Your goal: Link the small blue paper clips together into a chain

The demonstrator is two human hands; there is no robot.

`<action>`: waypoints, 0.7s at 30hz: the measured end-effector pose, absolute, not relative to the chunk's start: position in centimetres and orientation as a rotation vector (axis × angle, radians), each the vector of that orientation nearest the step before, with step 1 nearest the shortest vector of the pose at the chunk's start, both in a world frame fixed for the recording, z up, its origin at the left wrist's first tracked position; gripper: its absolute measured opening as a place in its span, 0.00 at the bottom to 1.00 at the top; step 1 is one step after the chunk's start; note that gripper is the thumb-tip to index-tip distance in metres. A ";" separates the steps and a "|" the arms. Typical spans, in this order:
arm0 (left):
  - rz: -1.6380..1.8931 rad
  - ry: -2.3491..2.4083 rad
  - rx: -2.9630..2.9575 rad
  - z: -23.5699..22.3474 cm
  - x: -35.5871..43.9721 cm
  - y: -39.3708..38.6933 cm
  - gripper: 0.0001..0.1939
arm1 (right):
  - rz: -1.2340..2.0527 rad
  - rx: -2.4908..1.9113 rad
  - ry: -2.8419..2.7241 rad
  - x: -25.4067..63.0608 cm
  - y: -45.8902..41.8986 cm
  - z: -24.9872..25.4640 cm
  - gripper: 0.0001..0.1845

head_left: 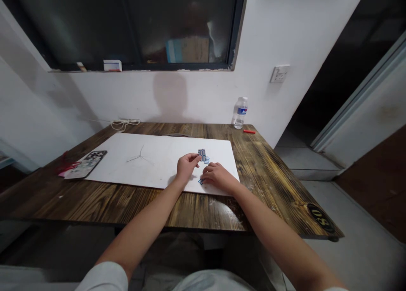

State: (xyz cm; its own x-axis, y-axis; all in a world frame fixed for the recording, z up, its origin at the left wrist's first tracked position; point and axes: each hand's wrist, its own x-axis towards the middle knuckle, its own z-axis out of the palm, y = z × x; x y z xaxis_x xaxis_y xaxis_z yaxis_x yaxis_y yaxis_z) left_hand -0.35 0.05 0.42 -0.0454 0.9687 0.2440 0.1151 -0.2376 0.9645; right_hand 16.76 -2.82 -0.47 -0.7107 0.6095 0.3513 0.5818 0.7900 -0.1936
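Observation:
A small blue and white object, too small to name, stands on a white sheet that lies on the wooden table. My left hand pinches this object from the left with its fingertips. My right hand rests just beside it on the sheet, fingers curled down over another small blue piece at its fingertips. Both forearms reach forward from the near table edge.
A phone lies at the sheet's left edge, partly over something red. A coiled white cord sits at the back left. A water bottle and a red pen stand at the back right. An open doorway is on the right.

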 end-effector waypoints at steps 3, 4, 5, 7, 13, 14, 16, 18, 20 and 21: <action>1.373 1.208 1.438 0.3 -0.3 0.1 0.18 | 0.158 -0.920 -2.563 16.6 -2.8 -0.6 0.07; 1.373 1.205 1.434 0.2 -0.3 0.1 0.18 | 0.189 -0.933 -2.547 16.6 -2.8 -0.7 0.08; 1.373 1.200 1.430 0.2 -0.3 0.1 0.17 | 0.219 -0.955 -2.527 16.6 -2.8 -0.9 0.08; 1.375 1.190 1.420 0.2 -0.3 0.1 0.17 | 0.267 -1.021 -2.482 16.6 -2.8 -1.2 0.10; 1.375 1.181 1.426 0.5 -0.3 -0.1 0.17 | 0.369 -1.170 -2.447 16.4 -2.8 -1.7 0.13; 1.374 1.182 1.429 0.5 -0.3 -0.2 0.16 | 0.382 -1.179 -2.446 16.4 -2.8 -1.7 0.13; 1.375 1.184 1.433 0.5 -0.3 -0.1 0.16 | 0.403 -1.191 -2.439 16.4 -2.8 -1.7 0.12; 1.372 1.187 1.440 0.4 -0.3 -0.1 0.16 | 0.421 -1.193 -2.430 16.4 -2.8 -1.7 0.12; 1.368 1.187 1.454 0.3 -0.3 0.0 0.17 | 0.437 -1.192 -2.424 16.4 -2.8 -1.6 0.11; 1.368 1.186 1.459 0.2 -0.3 0.0 0.17 | 0.443 -1.195 -2.424 16.4 -2.8 -1.6 0.10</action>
